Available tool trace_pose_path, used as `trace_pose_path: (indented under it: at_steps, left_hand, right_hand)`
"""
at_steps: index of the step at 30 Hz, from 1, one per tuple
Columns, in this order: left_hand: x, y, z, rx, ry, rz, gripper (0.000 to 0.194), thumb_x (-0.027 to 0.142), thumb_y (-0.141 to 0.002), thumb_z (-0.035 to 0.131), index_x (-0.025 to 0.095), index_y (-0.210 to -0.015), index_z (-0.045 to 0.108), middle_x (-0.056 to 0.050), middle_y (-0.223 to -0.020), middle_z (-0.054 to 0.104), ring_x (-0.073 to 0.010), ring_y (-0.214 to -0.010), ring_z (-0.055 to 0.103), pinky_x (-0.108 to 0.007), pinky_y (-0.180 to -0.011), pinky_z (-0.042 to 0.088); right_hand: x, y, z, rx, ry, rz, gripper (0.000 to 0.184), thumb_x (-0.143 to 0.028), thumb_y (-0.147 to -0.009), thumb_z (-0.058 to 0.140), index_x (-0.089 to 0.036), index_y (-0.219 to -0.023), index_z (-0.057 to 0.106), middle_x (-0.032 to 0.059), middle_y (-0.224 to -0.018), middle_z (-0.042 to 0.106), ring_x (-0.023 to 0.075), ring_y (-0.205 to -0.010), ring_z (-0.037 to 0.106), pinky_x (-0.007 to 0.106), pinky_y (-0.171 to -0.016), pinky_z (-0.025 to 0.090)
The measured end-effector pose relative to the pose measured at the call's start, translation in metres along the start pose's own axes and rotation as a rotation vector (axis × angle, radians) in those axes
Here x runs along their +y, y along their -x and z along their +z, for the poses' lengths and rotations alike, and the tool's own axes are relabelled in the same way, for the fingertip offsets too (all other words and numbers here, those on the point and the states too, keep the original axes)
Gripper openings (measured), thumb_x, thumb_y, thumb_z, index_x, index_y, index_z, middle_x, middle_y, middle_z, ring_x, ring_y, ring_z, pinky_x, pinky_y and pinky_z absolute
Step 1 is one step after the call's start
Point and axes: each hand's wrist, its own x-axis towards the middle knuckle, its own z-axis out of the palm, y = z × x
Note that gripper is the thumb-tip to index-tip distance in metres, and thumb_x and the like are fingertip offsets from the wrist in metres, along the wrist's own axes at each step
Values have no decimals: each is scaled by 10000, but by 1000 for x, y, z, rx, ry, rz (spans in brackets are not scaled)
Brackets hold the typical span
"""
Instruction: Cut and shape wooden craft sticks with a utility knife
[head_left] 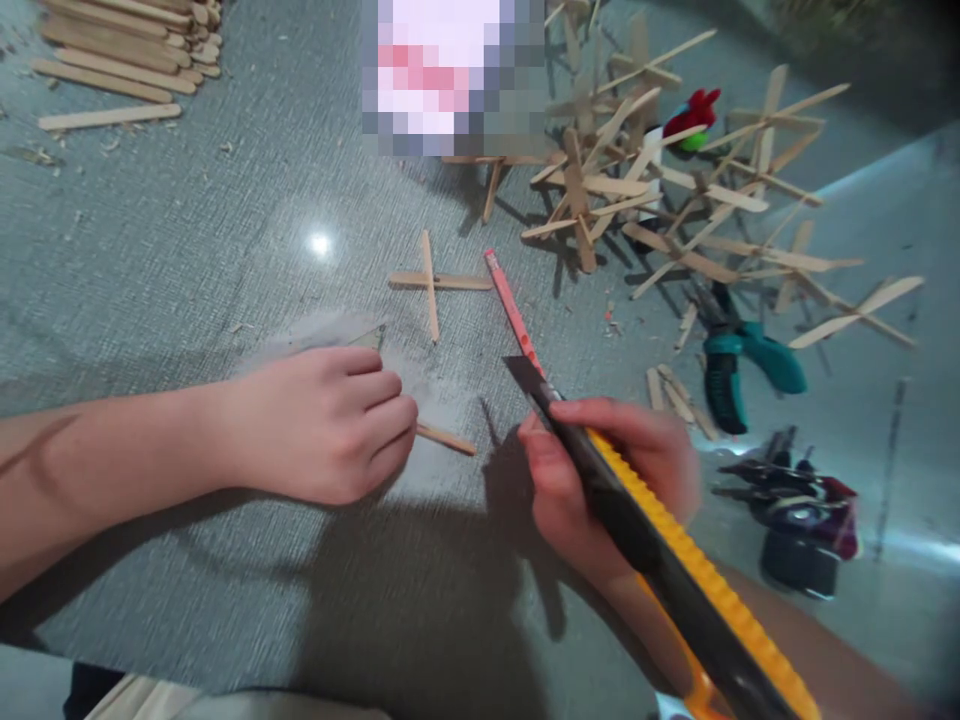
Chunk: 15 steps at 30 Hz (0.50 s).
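My left hand point(337, 425) is closed, knuckles up, low over the table. A wooden craft stick point(448, 439) pokes out from under its fingers; the rest is hidden by the hand. In my right hand point(622, 460) is a yellow and black utility knife point(660, 540), its dark blade pointing up and left above the table. Beyond the blade lies a pink pencil point(510, 305), its near end partly hidden by the knife. Two craft sticks joined as a cross point(430, 282) rest left of the pencil. Pale dust surrounds my left hand.
Several stick assemblies point(581, 190) crowd the far right, with a small red and green object point(696, 118) among them. Teal-handled pliers point(739, 360) lie near short stick pieces point(675, 393) and a bunch of keys point(802, 510). A stick pile point(124, 45) fills the far left.
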Motion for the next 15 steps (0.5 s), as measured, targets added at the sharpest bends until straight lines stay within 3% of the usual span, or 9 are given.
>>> trace_pose_path:
  at_steps: [4, 7, 10, 15]
  left_hand:
    - [-2, 1, 0, -43, -124, -38, 394, 137, -1068, 439, 199, -793, 714, -26, -740, 674, -164, -638, 571, -349, -595, 434]
    - [-6, 2, 1, -93, -148, -136, 389, 167, -1073, 408, 198, -830, 711, -39, -817, 705, -184, -704, 606, -357, -618, 461]
    - [-8, 3, 1, -130, -115, -203, 361, 188, -1063, 410, 206, -868, 714, -46, -840, 713, -200, -751, 627, -359, -629, 472]
    - [-6, 3, 0, -141, -38, -282, 324, 214, -1042, 455, 228, -842, 710, -38, -828, 714, -187, -738, 623, -344, -630, 459]
  right_hand:
    - [-4, 0, 0, -94, -251, 249, 314, -229, -914, 748, -302, -1205, 655, -44, -757, 672, 152, -574, 625, 311, -539, 525]
    - [-7, 0, -1, -119, -344, 345, 275, -256, -962, 713, -304, -1220, 630, -60, -717, 665, 144, -522, 599, 306, -504, 517]
    - [-6, 0, -2, -119, -310, 342, 268, -278, -964, 720, -301, -1218, 641, -53, -700, 671, 155, -535, 622, 305, -488, 511]
    - [2, 1, -2, -55, -115, 183, 216, -281, -933, 744, -275, -1141, 685, -14, -737, 658, 174, -582, 641, 337, -533, 550]
